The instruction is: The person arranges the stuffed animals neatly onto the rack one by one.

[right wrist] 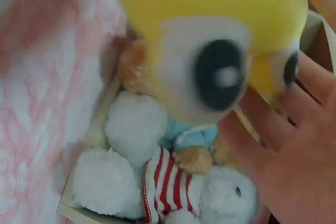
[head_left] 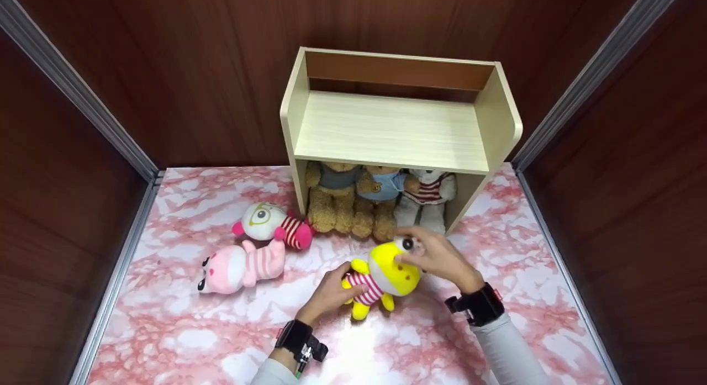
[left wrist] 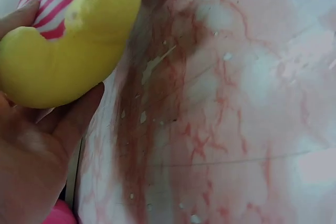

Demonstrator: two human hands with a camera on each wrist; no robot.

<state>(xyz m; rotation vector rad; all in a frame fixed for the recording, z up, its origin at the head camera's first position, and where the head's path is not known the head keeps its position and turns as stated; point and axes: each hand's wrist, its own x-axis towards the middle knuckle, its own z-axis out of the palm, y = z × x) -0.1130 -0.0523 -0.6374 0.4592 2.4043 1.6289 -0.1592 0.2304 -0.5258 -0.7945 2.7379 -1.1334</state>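
Observation:
A yellow frog-like plush toy (head_left: 395, 269) with bulging eyes and a pink-and-white striped body is held between both hands just in front of the shelf. My left hand (head_left: 330, 291) grips its striped body, thumb across the front. At the head, my right hand (head_left: 442, 258) holds on beside one eye, thumb on the face and fingers behind. The right wrist view shows the toy's big eye (right wrist: 220, 69) close up, with the palm next to it. In the left wrist view its yellow feet (left wrist: 105, 17) stick out past the left fingers.
A pale wooden shelf unit (head_left: 392, 128) stands at the back. Its lower compartment holds two brown teddy bears (head_left: 331, 200) and a pale bear (head_left: 431, 194) in red stripes. Left lie a pink plush toy (head_left: 237, 269) and a white-headed plush toy (head_left: 270, 222). Dark wooden walls (head_left: 66, 208) surround the marbled table.

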